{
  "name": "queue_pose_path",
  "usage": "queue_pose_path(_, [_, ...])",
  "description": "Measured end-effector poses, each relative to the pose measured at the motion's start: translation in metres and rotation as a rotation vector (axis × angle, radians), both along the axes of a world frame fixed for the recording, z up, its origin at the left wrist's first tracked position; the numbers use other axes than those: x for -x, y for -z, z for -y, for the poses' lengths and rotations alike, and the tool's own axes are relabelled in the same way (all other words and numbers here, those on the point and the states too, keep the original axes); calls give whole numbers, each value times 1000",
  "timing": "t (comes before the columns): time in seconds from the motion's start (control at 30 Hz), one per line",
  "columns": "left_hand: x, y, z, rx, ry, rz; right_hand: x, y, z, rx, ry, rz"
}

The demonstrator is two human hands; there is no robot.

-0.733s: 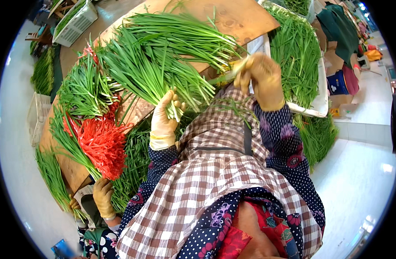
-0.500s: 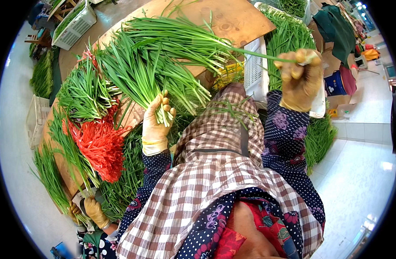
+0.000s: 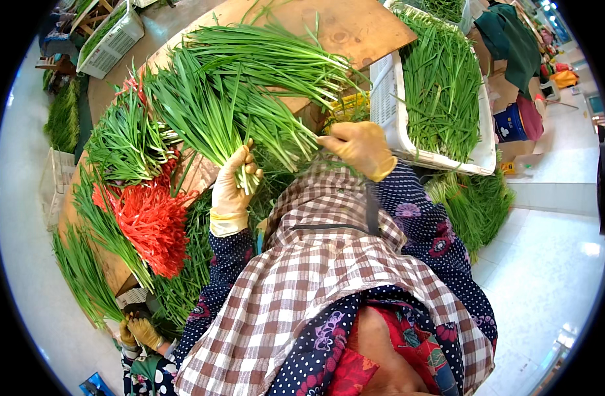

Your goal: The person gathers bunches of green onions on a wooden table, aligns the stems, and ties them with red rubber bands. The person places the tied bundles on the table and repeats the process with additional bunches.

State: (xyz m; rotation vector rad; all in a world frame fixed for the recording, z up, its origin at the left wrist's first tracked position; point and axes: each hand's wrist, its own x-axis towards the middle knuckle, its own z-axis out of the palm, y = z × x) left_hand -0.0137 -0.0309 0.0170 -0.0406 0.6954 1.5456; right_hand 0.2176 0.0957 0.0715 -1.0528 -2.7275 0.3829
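"Two white crates point(image 3: 387, 89) hold greens: one heaped full at your right, one farther off, upper left, both slotted."

"And my hands?"

"Your left hand point(image 3: 233, 188) is curled tight round the pale, slim stems of a bunch point(image 3: 206, 112), its flat blades fanned over the smooth board point(image 3: 362, 30); your right hand point(image 3: 363, 146) is bent at the ends of loose stems point(image 3: 279, 122), and I can't tell whether it pinches any"
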Motion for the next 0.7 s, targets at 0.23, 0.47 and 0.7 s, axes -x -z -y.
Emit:
queue_pose_path(0.23, [5, -34, 0, 2, 8, 84, 55, -11, 14, 969, -5, -575])
queue_pose_path(0.47, [-21, -64, 10, 160, 217, -150, 129, 1, 11, 1758, -103, -543])
queue_pose_path(0.7, [-50, -77, 26, 188, 435, -119, 129, -10, 20, 2042, -105, -593])
